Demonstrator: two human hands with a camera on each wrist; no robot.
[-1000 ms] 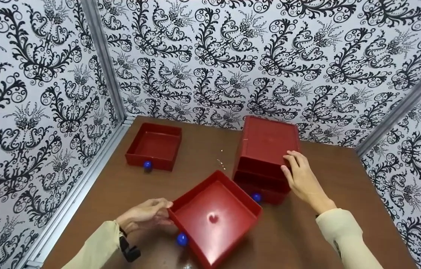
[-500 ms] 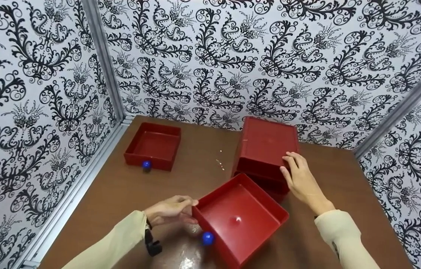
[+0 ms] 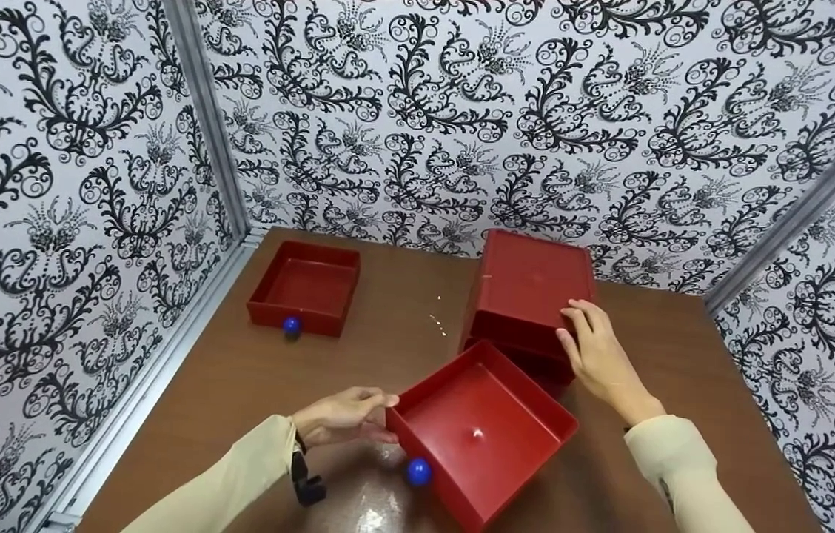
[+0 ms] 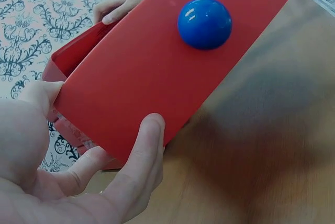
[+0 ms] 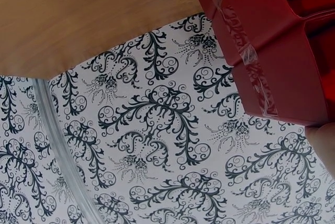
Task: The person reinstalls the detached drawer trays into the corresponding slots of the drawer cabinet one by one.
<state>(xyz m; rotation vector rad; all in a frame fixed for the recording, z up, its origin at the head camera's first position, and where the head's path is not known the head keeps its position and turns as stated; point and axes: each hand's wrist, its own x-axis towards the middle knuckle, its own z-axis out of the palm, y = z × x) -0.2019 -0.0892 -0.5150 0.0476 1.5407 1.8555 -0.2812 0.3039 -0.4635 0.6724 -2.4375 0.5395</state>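
A red square drawer [image 3: 491, 437] with a round blue knob [image 3: 419, 471] is tilted above the table, its open side facing up. My left hand [image 3: 347, 416] holds it at one corner, thumb at the rim and fingers against the knob face [image 4: 104, 98]. Behind the drawer stands a red cabinet [image 3: 532, 277] with an open upper slot, its lower front mostly hidden by the drawer. My right hand [image 3: 599, 359] rests on the cabinet's front right edge, fingers extended over the top and thumb near the opening. Clear tape [image 5: 248, 54] runs along the cabinet's side.
A second red drawer [image 3: 306, 289] with a blue knob [image 3: 292, 325] sits at the back left of the brown table [image 3: 255, 400]. Patterned walls [image 3: 403, 111] and metal posts [image 3: 206, 111] enclose the table. Small light specks [image 3: 437, 323] lie left of the cabinet.
My left hand has brought the drawer rightward, closer to the cabinet; it now covers the lower blue knob seen a second ago. My right hand has stayed on the cabinet.
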